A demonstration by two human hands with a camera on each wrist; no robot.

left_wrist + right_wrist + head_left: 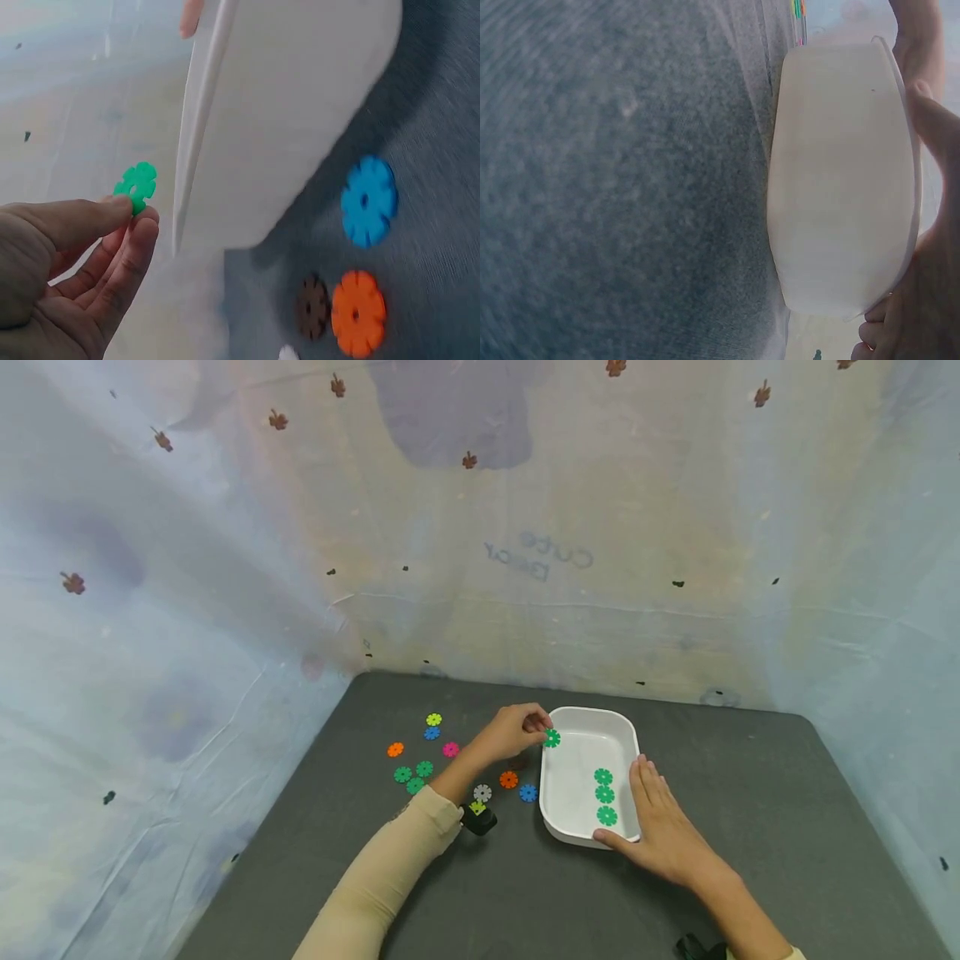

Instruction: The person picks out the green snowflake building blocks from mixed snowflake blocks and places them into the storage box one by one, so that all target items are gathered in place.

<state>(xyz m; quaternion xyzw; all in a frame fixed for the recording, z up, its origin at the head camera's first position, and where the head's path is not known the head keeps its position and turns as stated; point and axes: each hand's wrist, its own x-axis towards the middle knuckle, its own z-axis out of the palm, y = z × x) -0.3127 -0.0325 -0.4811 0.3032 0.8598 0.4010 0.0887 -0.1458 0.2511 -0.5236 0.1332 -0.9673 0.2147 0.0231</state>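
Observation:
My left hand (517,731) pinches a green flower-shaped disc (137,186) between thumb and fingertips. In the head view that disc is at the left rim of a white tub (588,718), towards its far end. Inside the tub, three more green discs (604,794) lie in a row near the right wall. My right hand (663,827) rests on the tub's near right corner, its fingers straight along the right side and its thumb over the near rim. The right wrist view shows the tub's outer wall (844,180) beside this hand.
Left of the tub lie loose discs: blue (528,792), orange (508,779), grey (482,792), pink (451,749), yellow (433,719) and several green (424,768). A brown disc (312,307) lies beside the orange one. Patterned sheeting (562,635) stands behind the dark table (510,893).

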